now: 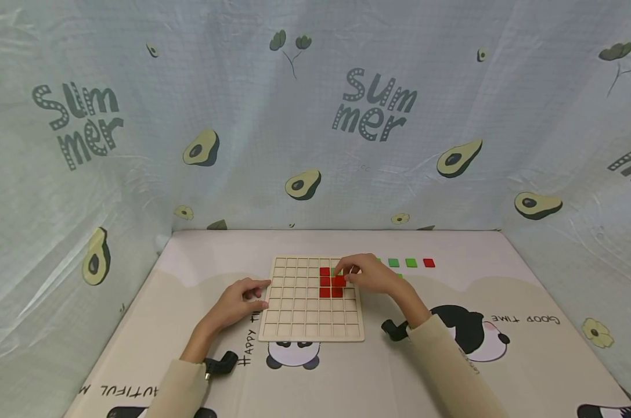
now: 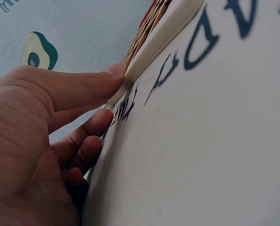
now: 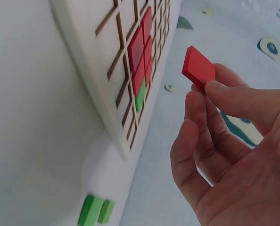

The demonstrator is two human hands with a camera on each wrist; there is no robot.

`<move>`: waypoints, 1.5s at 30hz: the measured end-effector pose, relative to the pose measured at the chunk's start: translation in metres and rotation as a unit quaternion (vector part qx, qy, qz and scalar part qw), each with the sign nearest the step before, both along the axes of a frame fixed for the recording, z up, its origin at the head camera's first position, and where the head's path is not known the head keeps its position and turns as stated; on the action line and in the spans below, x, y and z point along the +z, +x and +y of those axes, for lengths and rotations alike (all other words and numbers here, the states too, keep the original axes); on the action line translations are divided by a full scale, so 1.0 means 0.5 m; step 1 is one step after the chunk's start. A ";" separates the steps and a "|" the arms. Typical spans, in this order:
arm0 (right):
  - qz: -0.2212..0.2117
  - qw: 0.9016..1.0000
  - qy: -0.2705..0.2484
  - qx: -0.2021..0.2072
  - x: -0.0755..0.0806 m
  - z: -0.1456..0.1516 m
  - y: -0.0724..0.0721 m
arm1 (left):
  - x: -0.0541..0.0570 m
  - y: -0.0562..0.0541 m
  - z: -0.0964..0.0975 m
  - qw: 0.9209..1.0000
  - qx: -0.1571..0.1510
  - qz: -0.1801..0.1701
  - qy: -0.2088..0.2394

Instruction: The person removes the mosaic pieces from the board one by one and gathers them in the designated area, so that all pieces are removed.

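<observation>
A square wooden grid board lies on the table. My left hand rests at its left edge, thumb and index finger touching the rim apart from each other. Over the board's right part, my right hand pinches a red square tile between thumb and fingers. In the right wrist view this tile is tilted and clear of the board. Several red tiles sit in neighbouring cells, with a green tile beside them. My right fingers partly cover that green tile in the head view.
Right of the board, a row of loose tiles includes a teal-green one, a green one and a red one. A printed cloth covers the table. Behind hangs a curtain with avocado prints.
</observation>
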State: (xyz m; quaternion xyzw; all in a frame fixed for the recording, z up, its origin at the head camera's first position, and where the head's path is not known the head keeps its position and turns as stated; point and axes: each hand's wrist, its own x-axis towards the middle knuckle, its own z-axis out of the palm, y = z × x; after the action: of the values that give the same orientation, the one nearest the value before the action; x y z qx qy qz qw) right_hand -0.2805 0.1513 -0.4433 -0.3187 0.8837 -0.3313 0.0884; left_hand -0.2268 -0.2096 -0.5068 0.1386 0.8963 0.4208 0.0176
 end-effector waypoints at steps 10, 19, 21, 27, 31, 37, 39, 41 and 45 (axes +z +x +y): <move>0.016 1.000 0.018 -0.018 0.006 0.066 -0.012 | -0.001 0.001 0.000 1.000 0.002 -0.006 0.007; 0.019 0.999 0.015 -0.039 0.009 0.134 -0.017 | 0.003 0.004 0.001 1.000 0.000 0.000 0.011; 0.019 0.999 0.014 -0.041 0.010 0.150 -0.016 | 0.003 0.004 0.001 1.000 0.000 0.001 0.012; 0.027 0.997 0.025 -0.061 0.005 0.197 -0.018 | 0.002 0.003 0.001 1.000 -0.001 -0.001 0.008; 0.025 0.997 0.029 -0.073 -0.001 0.227 -0.022 | 0.002 0.003 0.001 1.000 -0.002 0.001 0.008; -0.003 0.996 0.015 -0.086 -0.006 0.267 -0.025 | 0.004 0.003 0.002 1.000 -0.001 -0.002 0.003; -0.007 0.996 0.010 -0.090 -0.008 0.278 -0.027 | 0.004 0.003 0.002 1.000 0.000 -0.002 0.001; -0.009 0.996 0.008 -0.093 -0.012 0.289 -0.029 | 0.004 0.003 0.002 1.000 0.001 -0.002 0.002; -0.019 0.994 0.015 -0.105 -0.023 0.308 -0.033 | 0.004 0.002 0.002 1.000 0.000 -0.001 0.002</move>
State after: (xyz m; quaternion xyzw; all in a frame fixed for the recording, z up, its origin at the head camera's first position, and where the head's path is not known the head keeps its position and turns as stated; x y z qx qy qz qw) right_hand -0.2969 0.3055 -0.4546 -0.2165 0.9153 -0.3314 0.0747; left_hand -0.2256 -0.2085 -0.5046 0.1383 0.8954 0.4228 0.0183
